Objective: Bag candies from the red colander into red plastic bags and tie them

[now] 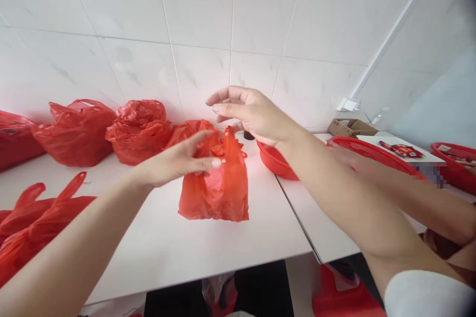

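Observation:
A small red plastic bag with loop handles is in front of me, its mouth spread between my hands. My left hand is at its left handle, fingers behind the thin plastic and the thumb in front. Above the bag is my right hand, its upper fingers loosely bent and apart. Its lowest finger meets the top of the right handle, which looks hooked on it. What lies inside the bag cannot be made out.
Several filled red bags line the wall; more lie at lower left. A red basin and a red basket are to the right, near a cardboard box. Another person's arm reaches in over the adjoining table.

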